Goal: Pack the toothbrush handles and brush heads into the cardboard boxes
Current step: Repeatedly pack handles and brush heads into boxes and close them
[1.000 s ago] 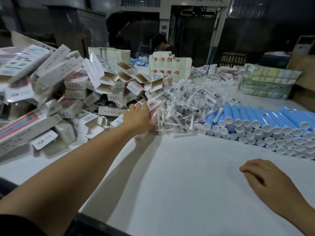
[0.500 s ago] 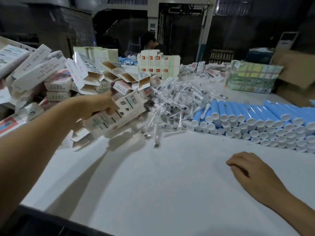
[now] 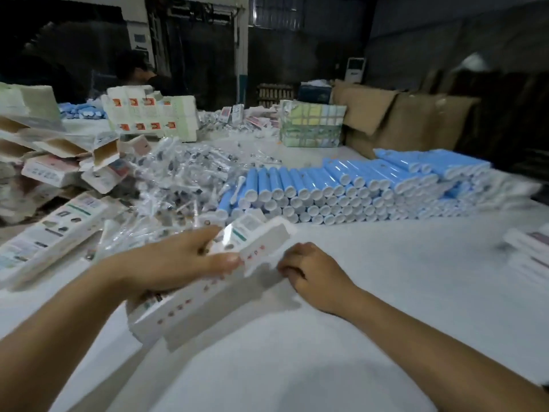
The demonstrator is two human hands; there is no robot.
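My left hand (image 3: 178, 260) grips a long white cardboard box (image 3: 208, 292) with small red marks, held slanting over the white table (image 3: 356, 337). The fingers of my right hand (image 3: 309, 272) are curled at the box's far open end, touching its flap. Behind the box lies a heap of brush heads in clear wrappers (image 3: 178, 179). To its right several blue toothbrush handles (image 3: 341, 185) are stacked in rows with their white ends facing me. A pile of empty cardboard boxes (image 3: 59, 165) rises at the left.
Another long box (image 3: 50, 233) lies flat at the left. Bundles of flat cartons (image 3: 151, 114) and a wrapped pack (image 3: 312, 123) stand at the back, brown cartons (image 3: 401, 114) behind them. Closed boxes (image 3: 531, 251) sit at the right edge. A person (image 3: 139, 72) is at the far side.
My left hand took a box from the pile and brought it to the table's middle. My right hand lifted off the table and moved left onto the box's end.
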